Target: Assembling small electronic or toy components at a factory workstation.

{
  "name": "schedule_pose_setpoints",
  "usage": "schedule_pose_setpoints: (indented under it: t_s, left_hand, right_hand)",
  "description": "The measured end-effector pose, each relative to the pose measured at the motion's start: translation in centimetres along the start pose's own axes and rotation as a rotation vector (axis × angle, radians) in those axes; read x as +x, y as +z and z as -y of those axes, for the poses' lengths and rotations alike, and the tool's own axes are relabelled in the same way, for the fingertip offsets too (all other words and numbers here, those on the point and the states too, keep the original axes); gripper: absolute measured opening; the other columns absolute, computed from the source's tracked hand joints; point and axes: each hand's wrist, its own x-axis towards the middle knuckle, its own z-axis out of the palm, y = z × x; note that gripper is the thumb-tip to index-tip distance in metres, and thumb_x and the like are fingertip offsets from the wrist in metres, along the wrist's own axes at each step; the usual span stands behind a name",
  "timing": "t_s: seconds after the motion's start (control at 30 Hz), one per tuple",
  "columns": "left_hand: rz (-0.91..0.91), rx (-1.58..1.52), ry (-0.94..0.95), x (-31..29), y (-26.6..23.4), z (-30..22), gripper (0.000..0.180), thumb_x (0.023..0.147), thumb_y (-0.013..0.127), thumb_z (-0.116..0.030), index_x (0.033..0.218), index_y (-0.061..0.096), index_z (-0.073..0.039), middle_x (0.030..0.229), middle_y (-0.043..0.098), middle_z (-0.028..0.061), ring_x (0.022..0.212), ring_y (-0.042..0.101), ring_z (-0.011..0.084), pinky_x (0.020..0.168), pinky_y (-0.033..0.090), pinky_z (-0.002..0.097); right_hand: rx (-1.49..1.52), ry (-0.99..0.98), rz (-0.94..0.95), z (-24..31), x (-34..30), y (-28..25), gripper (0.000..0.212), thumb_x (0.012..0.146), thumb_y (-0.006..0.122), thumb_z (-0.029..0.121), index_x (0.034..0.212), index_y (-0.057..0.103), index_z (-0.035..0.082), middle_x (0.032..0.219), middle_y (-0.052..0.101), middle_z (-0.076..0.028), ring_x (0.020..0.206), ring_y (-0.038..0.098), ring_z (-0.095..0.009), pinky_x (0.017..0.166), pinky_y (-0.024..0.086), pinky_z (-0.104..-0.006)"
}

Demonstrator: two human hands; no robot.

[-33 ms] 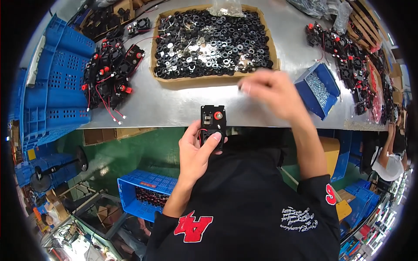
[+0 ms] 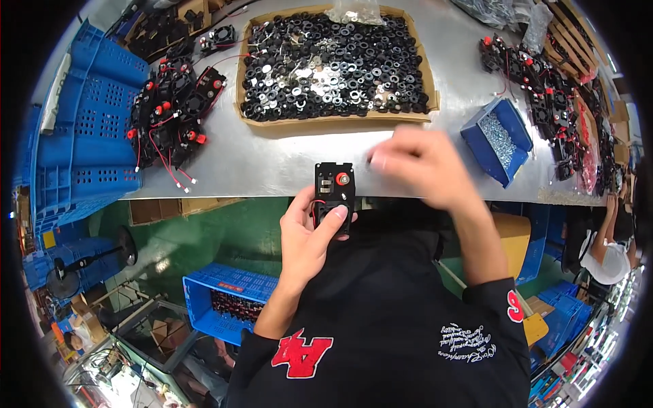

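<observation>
My left hand (image 2: 307, 238) grips a black plastic housing (image 2: 335, 182) at the table's front edge, its thumb pressed on the lower part. The housing carries a red round part with a metal centre, small metal contacts and a red wire. My right hand (image 2: 422, 163), smeared by motion, hovers to the right of the housing and apart from it. Its fingers are pinched together, with a small dark bit at their tips that I cannot name. Beyond both hands lies a shallow cardboard tray (image 2: 434, 102) full of black rings, gear-like pieces and shiny discs.
Left on the metal table (image 2: 272, 163) is a pile of black fan assemblies (image 2: 180, 102) with red wires, beside a blue crate (image 2: 102, 115). Small screws fill a blue bin (image 2: 469, 136) at right. More assemblies (image 2: 544, 95) lie behind it. Another blue crate (image 2: 197, 306) stands below.
My right hand has moved nearer to me and slightly down, away from the tray and toward the housing's height. My left hand holds the housing almost still.
</observation>
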Motion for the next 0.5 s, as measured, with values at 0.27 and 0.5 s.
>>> schedule_pose_setpoints:
  t_s: [0.27, 0.5]
  left_hand:
    - [0.051, 0.021, 0.03, 0.3, 1.2, 0.4, 0.043, 0.088, 0.067, -0.006, 0.126, 0.051, 0.006, 0.104, 0.064, 0.0077, 0.088, 0.064, 0.0112, 0.065, 0.056, 0.0232]
    - [0.035, 0.113, 0.105, 0.3, 1.5, 0.9, 0.044, 0.087, 0.067, -0.008, 0.125, 0.051, 0.005, 0.102, 0.066, 0.0083, 0.087, 0.068, 0.0152, 0.064, 0.056, 0.0232]
  right_hand:
    - [0.179, 0.117, -0.086, -1.9, -4.4, 4.4, 0.013, 0.084, 0.072, 0.009, 0.095, 0.075, 0.003, 0.068, 0.056, 0.0, 0.064, 0.048, -0.007, 0.056, 0.037, -0.0248]
    - [0.74, 0.364, -0.134, -3.6, -5.3, 4.8, 0.013, 0.089, 0.063, 0.004, 0.1, 0.057, 0.004, 0.086, 0.059, 0.0, 0.072, 0.048, -0.007, 0.066, 0.038, -0.0226]
